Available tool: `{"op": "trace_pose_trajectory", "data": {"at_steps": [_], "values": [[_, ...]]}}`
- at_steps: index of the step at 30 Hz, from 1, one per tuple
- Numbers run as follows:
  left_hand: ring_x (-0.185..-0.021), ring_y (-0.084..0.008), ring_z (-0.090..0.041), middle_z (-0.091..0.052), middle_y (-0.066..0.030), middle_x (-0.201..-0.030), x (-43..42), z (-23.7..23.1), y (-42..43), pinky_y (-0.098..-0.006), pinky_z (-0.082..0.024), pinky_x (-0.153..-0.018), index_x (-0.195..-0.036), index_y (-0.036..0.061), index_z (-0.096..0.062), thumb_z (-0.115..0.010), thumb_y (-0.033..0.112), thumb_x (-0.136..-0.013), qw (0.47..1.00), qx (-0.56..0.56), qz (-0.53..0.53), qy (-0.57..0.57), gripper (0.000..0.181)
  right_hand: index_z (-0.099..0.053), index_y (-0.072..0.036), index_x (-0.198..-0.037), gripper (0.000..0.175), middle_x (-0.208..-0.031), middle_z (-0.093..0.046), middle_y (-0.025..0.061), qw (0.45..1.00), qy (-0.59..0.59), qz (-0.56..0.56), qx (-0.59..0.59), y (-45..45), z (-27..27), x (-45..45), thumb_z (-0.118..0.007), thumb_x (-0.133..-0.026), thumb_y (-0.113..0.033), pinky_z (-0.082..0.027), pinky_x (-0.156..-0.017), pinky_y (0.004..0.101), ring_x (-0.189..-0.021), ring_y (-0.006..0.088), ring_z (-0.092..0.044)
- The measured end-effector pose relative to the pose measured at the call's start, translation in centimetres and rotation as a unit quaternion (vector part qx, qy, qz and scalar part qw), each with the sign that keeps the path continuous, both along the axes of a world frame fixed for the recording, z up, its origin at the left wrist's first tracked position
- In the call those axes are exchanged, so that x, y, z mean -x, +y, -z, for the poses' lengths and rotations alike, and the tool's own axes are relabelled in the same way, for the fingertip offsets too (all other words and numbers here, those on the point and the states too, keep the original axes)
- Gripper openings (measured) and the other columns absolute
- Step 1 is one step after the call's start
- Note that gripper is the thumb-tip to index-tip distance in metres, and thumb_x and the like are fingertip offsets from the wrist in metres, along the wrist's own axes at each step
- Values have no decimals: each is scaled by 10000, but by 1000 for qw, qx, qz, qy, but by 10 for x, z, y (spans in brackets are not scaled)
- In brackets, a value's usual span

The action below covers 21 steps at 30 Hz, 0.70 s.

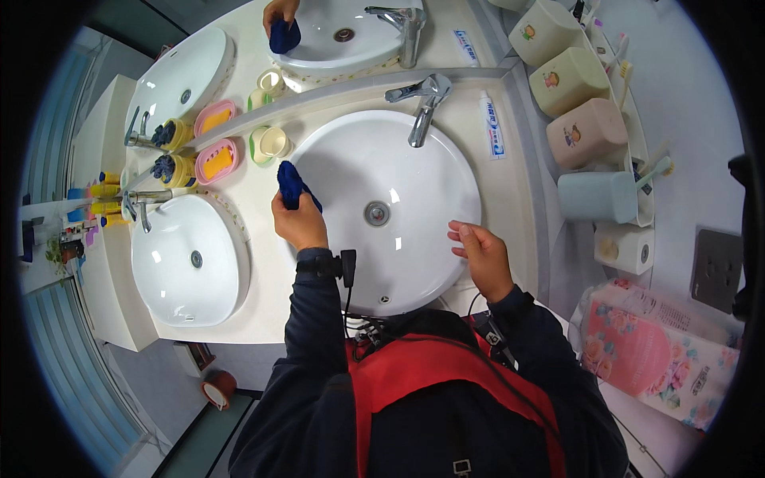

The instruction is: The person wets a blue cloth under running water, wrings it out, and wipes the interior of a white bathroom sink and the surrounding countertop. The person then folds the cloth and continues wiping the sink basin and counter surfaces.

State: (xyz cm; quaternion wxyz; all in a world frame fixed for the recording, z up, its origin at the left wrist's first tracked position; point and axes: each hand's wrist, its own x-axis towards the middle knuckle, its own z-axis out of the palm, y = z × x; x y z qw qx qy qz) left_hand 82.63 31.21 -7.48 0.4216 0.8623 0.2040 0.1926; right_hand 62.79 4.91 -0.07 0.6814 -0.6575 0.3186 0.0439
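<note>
My left hand [303,222] grips a folded dark blue cloth [291,184] at the left rim of a round white washbasin [340,149]. Over the basin's right rim hovers my right hand [483,254], fingers loosely apart and holding nothing. A metal drain [377,213] sits in the middle of the bowl. The chrome faucet [423,113] reaches over the far rim, and no water is seen running from it. Both forearms wear dark sleeves with straps at the wrists.
Left of the basin are cups [275,142], a pink soap dish [216,161], a yellow container [178,171] and a second basin [191,287]. Toothpaste [493,128] lies to the right. Wall-mounted cups [588,132] and packaged tissue [651,352] stand further right. A mirror [340,77] runs behind.
</note>
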Motion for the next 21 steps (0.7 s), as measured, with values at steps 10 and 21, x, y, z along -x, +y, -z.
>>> {"op": "trace_pose_trajectory", "data": {"at_steps": [10, 21], "values": [[-1043, -373, -619, -630, -155, -1105, -66, 27, -62, -456, -523, -952, -1202, 81, -773, -796, 112, -767, 975, -153, 99, -127, 437, -716, 8, -1276, 350, -1193, -758, 95, 999, 12, 6, -33, -6, 15, 33, -570, -1131, -275, -591, -931, 328, -1082, 185, -739], [-1124, -396, -587, -653, -155, -1205, -60, 44, -151, -465, -520, -992, -1291, 81, -730, -750, 7, -773, 920, -124, 344, -142, 524, -705, 47, -1232, 343, -1145, -754, 125, 998, -27, -38, -46, 10, 9, 56, -548, -1140, -244, -603, -914, 329, -1034, 204, -752]]}}
